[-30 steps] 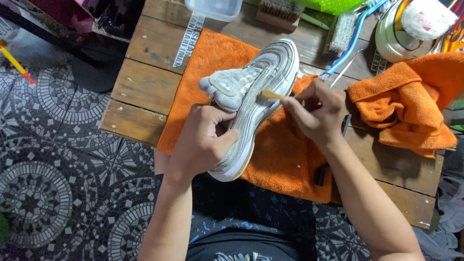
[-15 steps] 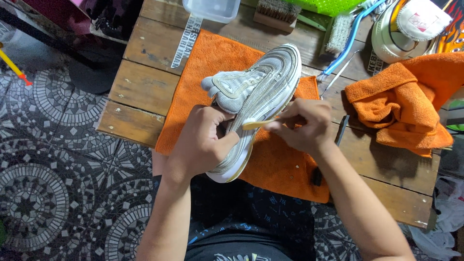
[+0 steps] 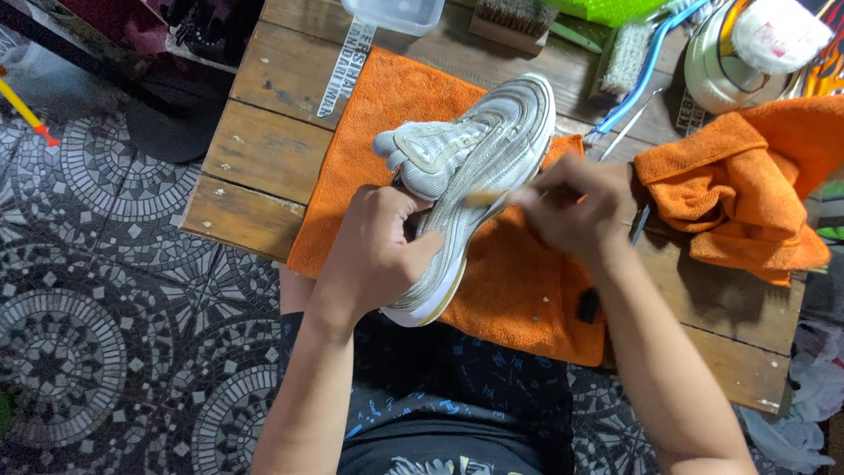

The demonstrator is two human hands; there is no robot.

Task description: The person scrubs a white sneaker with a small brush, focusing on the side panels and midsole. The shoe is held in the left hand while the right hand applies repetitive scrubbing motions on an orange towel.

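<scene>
A white and silver-grey sneaker (image 3: 475, 167) lies on its side over an orange cloth (image 3: 527, 290) spread on a wooden plank table (image 3: 264, 149), its toe pointing toward one o'clock and its heel toward seven. The left hand (image 3: 374, 255) wraps around the heel end, fingers curled into the shoe's opening and thumb pressed along the side of the upper, holding it firm. The right hand (image 3: 576, 207), blurred, sits at three o'clock of the shoe's middle with fingers pinched on a thin pale stick-like tool (image 3: 485, 199) whose tip touches the sneaker's side near the sole; what kind of tool cannot be told.

At three o'clock of the right hand lies a crumpled orange towel (image 3: 738, 193). Toward twelve o'clock, along the far edge of the table, stand a clear plastic container (image 3: 396, 13), a wooden-backed brush (image 3: 514, 19) and a blue-handled brush (image 3: 633, 75). A round white and green tin (image 3: 730, 66) sits at one o'clock. The floor (image 3: 97, 334) at nine o'clock shows a grey circular mosaic pattern.
</scene>
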